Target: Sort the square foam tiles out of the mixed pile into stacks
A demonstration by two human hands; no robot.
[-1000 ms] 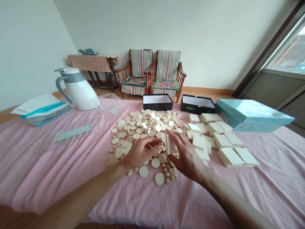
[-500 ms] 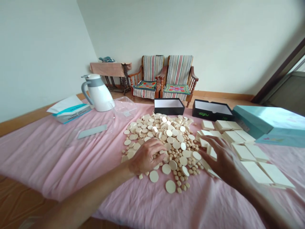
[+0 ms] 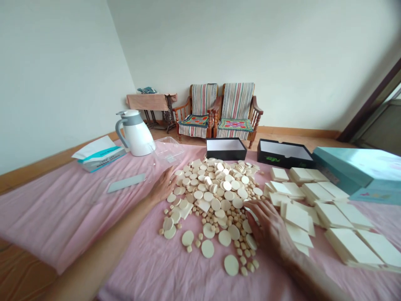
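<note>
Right, from where I sit the left hand has its fingers loosely spread, nothing gripped that I can see, the tips at the left edge of the wooden discs. Over on the other flank, the right hand reaches in with fingers bent and thumb apart. A pale piece shows by those fingers — whether they grip it, I can't tell.

Between the two hands lies the heap itself, discs piled thickest towards the far side, small wooden cubes scattered through the near part, and a couple of flat tiles in among them on the left. A few discs lie singly on the pink cloth, nearest me.

Further out, just beyond the right hand, I have loose square tiles overlapping, then neater stacks in rows. Behind the heap stand two open black boxes, one straight ahead and one to its right, with a light-blue box beside that.

Off left — a clear plastic tub, a white jug and a tissue pack. Past the cloth, two armchairs face me.
</note>
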